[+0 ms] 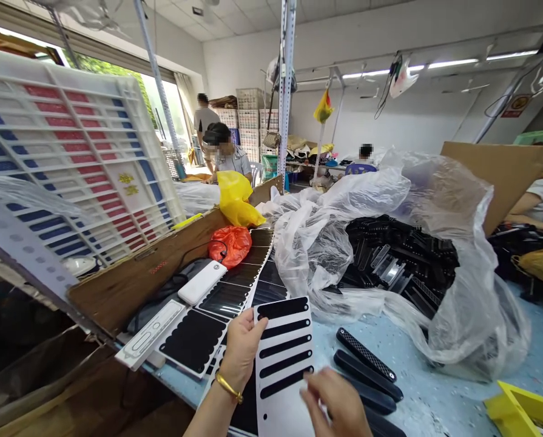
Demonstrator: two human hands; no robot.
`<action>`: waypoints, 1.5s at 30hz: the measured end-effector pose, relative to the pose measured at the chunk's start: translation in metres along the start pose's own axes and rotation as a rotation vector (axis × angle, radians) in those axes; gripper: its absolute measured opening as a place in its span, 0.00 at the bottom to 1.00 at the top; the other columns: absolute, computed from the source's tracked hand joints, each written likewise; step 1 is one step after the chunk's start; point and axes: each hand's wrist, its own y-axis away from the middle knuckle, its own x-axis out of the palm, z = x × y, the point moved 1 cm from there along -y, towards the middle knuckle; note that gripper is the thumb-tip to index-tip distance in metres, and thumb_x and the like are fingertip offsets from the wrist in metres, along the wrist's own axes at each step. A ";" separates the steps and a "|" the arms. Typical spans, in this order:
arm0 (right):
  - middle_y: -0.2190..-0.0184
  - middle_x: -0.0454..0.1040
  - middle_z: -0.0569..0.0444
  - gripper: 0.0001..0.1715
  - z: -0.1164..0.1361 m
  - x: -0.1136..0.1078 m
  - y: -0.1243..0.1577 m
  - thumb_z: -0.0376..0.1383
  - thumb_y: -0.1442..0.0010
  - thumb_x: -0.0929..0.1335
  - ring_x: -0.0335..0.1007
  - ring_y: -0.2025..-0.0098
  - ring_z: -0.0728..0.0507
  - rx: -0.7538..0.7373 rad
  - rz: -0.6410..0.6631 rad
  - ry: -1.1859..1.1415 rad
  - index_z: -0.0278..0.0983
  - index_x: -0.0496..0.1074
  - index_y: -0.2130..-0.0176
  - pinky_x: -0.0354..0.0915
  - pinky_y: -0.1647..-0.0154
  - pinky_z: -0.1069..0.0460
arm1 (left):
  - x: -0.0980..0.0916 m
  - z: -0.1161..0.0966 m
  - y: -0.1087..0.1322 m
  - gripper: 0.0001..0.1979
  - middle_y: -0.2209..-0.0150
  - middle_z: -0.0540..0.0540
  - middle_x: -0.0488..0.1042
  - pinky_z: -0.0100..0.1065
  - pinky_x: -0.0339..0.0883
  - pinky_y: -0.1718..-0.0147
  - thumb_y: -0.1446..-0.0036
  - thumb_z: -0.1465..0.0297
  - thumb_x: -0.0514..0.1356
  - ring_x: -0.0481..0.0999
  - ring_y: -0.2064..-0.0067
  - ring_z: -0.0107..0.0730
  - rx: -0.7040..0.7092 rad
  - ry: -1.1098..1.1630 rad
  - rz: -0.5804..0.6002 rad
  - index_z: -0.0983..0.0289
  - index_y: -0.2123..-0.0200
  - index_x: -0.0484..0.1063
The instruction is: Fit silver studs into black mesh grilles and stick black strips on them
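Observation:
My left hand (242,343), with a gold bangle at the wrist, grips the left edge of a white backing sheet (280,409) between thumb and fingers. Several black adhesive strips (284,350) with rounded ends and small holes sit across the sheet. At the sheet's lower right edge is my right hand (337,403), slightly blurred, its fingers curled in near the lowest strip; anything between the fingertips is hidden. Just right of it, several long black plastic pieces (366,370) lie on the blue table (453,403), the top one with a textured face (369,355).
More black sheets (193,340) lie on the left, beside a white power bank (202,282), a white box (150,334) and a red bag (230,246). Clear plastic (475,321) surrounds piled black parts (398,261). A yellow bin (521,406) stands right. Other people sit farther back.

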 end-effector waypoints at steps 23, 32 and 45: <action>0.76 0.69 0.54 0.05 -0.005 -0.005 -0.065 0.29 0.46 0.65 0.66 0.74 0.46 0.234 -0.084 -0.224 0.37 0.69 0.71 0.61 0.71 0.53 | 0.035 -0.027 0.037 0.13 0.77 0.51 0.72 0.26 0.61 0.74 0.39 0.71 0.49 0.71 0.75 0.29 0.537 -0.708 0.472 0.62 0.73 0.70; 0.74 0.69 0.54 0.12 -0.004 -0.013 -0.061 0.31 0.39 0.61 0.65 0.71 0.47 0.276 0.069 -0.295 0.36 0.68 0.72 0.60 0.68 0.53 | 0.040 -0.022 0.033 0.15 0.80 0.49 0.65 0.27 0.55 0.76 0.40 0.71 0.49 0.63 0.77 0.26 0.538 -0.805 0.521 0.63 0.79 0.61; 0.81 0.75 0.51 0.19 -0.054 -0.032 -0.045 0.47 0.54 0.74 0.69 0.81 0.45 0.862 -0.279 -0.944 0.33 0.76 0.72 0.67 0.80 0.51 | 0.009 -0.005 -0.007 0.16 0.85 0.44 0.58 0.24 0.51 0.85 0.53 0.59 0.59 0.57 0.83 0.22 0.029 -0.333 0.121 0.63 0.83 0.61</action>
